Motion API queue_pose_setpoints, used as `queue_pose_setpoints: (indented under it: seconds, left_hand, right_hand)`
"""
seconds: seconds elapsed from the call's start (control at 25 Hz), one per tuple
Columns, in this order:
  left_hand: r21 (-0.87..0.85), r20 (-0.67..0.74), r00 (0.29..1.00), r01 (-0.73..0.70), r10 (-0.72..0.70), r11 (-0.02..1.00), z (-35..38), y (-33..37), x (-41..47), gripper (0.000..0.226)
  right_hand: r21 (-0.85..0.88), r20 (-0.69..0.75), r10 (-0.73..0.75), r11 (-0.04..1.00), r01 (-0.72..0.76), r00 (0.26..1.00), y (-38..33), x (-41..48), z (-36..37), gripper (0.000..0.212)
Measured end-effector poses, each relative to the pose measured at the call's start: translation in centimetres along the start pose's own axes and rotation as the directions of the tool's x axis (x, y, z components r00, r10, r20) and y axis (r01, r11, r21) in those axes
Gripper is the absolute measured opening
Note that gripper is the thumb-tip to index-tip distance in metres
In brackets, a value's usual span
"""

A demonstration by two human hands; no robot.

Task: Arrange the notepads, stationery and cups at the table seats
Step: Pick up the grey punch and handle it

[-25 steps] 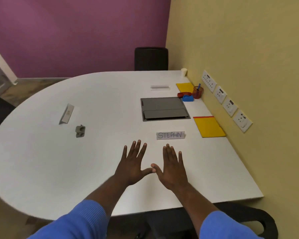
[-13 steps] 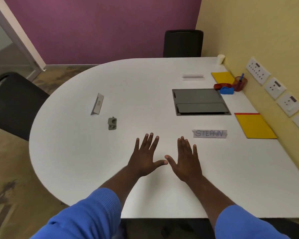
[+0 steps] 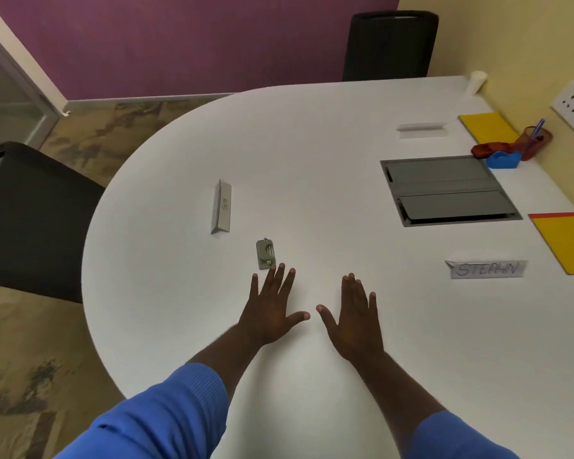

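Hands: left hand (image 3: 272, 313) and right hand (image 3: 353, 321) lie palm-down on the surface (image 3: 328, 200), fingers spread and holding nothing — seemingly a start pose.
Notepads: two yellow notepads (image 3: 569, 241) along the right edge, unplaced.
Stationery: pen cup (image 3: 534, 142) and blue tape dispenser (image 3: 502, 159) clustered near the far right corner.
Cup: white cup (image 3: 477, 81) at the far right corner.
Seats: name cards (image 3: 487, 269) likely mark destinations.

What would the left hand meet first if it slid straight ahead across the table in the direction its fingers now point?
Probably the small grey metal object: it lies just beyond the left hand, whose fingertips almost reach its near end. The hand lies flat and open on the white table, holding nothing.
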State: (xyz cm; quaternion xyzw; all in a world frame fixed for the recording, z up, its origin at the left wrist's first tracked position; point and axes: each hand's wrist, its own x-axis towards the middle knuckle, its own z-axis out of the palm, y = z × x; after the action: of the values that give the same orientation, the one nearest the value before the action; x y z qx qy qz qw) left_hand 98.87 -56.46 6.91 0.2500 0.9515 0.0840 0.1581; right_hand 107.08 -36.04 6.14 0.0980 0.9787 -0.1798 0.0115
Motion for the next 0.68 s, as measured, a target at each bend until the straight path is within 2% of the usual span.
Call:
queue_pose_setpoints:
  seconds: [0.44, 0.68]
  left_hand:
    - [-0.062, 0.078, 0.986, 0.15, -0.145, 0.987, 0.1, -10.4, 8.7, 0.099]
    - [-0.132, 0.128, 0.983, 0.146, -0.129, 0.98, 2.0, -13.4, 13.1, 0.106]
  right_hand:
    - [0.043, 0.206, -0.084, 0.996, 0.076, 0.975, -5.8, 10.7, 7.5, 0.092]
    - [0.089, 0.3, -0.146, 0.988, 0.125, 0.943, -7.0, 16.5, 10.6, 0.095]
